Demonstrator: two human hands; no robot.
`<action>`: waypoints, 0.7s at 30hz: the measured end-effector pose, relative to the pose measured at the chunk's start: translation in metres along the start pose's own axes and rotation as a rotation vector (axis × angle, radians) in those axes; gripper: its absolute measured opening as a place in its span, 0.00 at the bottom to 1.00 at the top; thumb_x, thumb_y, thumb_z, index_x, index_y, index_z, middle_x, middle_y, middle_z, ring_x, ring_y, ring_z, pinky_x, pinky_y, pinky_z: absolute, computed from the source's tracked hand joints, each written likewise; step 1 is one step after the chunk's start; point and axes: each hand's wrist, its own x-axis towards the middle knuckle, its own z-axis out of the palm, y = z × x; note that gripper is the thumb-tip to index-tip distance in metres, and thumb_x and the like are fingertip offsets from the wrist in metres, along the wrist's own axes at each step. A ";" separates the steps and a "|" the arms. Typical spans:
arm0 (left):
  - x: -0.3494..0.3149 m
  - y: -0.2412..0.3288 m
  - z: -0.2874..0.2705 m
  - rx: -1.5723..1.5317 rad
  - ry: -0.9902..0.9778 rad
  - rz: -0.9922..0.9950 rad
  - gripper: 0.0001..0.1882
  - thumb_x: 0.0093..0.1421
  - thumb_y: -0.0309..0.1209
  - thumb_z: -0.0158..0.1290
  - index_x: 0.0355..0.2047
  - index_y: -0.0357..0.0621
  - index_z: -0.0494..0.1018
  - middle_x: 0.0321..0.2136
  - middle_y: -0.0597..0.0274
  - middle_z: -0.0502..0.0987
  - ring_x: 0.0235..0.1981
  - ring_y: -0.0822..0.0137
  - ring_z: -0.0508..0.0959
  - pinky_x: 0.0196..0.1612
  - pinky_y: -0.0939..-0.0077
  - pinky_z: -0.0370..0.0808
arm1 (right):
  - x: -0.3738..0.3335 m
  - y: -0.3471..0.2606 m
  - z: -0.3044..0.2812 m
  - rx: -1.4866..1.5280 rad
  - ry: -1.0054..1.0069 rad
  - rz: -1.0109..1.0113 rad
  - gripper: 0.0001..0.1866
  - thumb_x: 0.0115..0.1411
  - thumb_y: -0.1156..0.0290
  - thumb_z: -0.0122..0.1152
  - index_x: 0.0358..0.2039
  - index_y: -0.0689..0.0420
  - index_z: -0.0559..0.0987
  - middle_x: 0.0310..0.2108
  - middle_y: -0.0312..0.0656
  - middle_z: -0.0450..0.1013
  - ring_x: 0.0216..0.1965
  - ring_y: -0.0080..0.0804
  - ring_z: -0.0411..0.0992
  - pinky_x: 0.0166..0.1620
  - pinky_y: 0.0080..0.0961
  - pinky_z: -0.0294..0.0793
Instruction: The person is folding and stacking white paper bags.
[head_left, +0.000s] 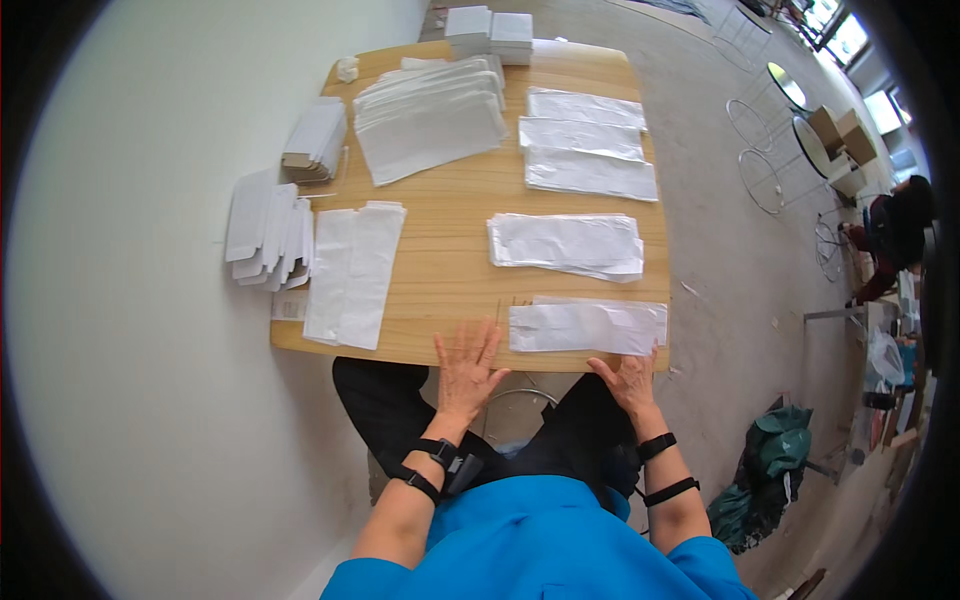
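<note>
Paper bag (588, 327) lies flat, touching right hand (630, 378) fingertips.

We've got both forearms coming up from below, bare from the blue sleeves, each with two black straps near the wrist. Our left hand (466, 366) lies flat, palm down, fingers spread and pointing away from us. Our right hand (628, 378) sits out to the side, palm down, fingers loosely extended, holding nothing.
</note>
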 end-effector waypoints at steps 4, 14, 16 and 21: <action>0.007 0.012 -0.012 -0.093 -0.046 0.073 0.41 0.58 0.56 0.48 0.67 0.53 0.51 0.69 0.69 0.45 0.70 0.55 0.42 0.66 0.37 0.34 | -0.003 0.017 -0.011 -0.167 -0.117 -0.067 0.36 0.56 0.50 0.60 0.60 0.58 0.65 0.60 0.50 0.62 0.65 0.45 0.54 0.69 0.47 0.33; 0.008 -0.022 -0.028 0.070 -0.179 0.203 0.44 0.54 0.54 0.54 0.67 0.53 0.52 0.69 0.70 0.46 0.70 0.59 0.42 0.67 0.40 0.32 | -0.011 0.045 -0.028 -0.039 0.196 0.014 0.25 0.53 0.68 0.62 0.51 0.61 0.72 0.56 0.50 0.66 0.60 0.48 0.61 0.64 0.42 0.54; 0.011 -0.028 -0.030 0.091 -0.160 0.240 0.44 0.53 0.53 0.54 0.67 0.53 0.52 0.69 0.71 0.47 0.70 0.59 0.42 0.67 0.39 0.32 | -0.011 0.059 -0.022 0.128 0.458 0.393 0.26 0.52 0.70 0.64 0.52 0.62 0.71 0.51 0.51 0.70 0.53 0.46 0.68 0.55 0.36 0.67; 0.016 -0.035 -0.033 0.105 -0.168 0.296 0.44 0.52 0.52 0.57 0.66 0.54 0.53 0.69 0.72 0.48 0.70 0.58 0.43 0.67 0.39 0.31 | 0.009 0.112 -0.013 0.679 0.156 0.815 0.19 0.55 0.64 0.68 0.40 0.65 0.77 0.34 0.41 0.76 0.34 0.25 0.73 0.40 0.24 0.73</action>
